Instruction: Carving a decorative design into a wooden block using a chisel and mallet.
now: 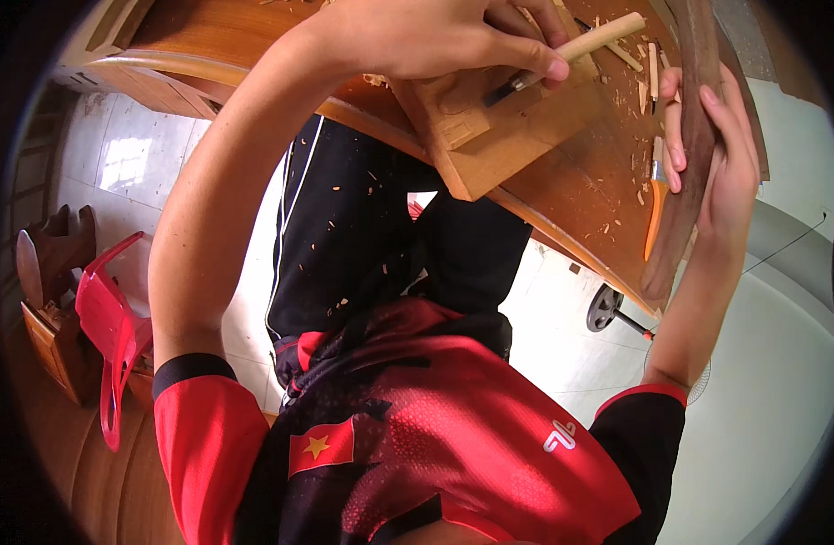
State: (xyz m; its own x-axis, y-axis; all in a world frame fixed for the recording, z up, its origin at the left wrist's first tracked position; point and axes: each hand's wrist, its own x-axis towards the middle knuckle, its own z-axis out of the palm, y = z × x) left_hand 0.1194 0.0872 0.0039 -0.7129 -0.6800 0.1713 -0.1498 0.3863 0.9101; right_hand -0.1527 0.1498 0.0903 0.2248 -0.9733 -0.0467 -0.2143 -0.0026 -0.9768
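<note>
Left hand (453, 36) at top centre of the frame, fingers curled and pressed together around a chisel (562, 54) with a pale wooden handle; thumb and forefinger pinch the handle close to the dark blade. Blade tip sits on the top face of a small wooden block (499, 136), upper centre, tilted, resting on the brown workbench (608, 182). Carved recess visible on the block just left of the blade.

Right hand (708, 154) at upper right, fingers pressed together and wrapped over a dark curved piece of wood (699, 109) running down the right edge of the workbench; fingertips hook over its inner side. Orange-handled knife (655, 213) lies on the bench just beside that hand, below the fingers.

Wood shavings (640, 68) scattered on the bench near both hands, some on the black trousers (362, 227) at centre. Red and black shirt (435, 427) fills the lower frame. Red plastic chair (113, 318) at left, near dark carved wooden pieces (49, 263). Fan base (605, 307) on the tiled floor, right of centre.
</note>
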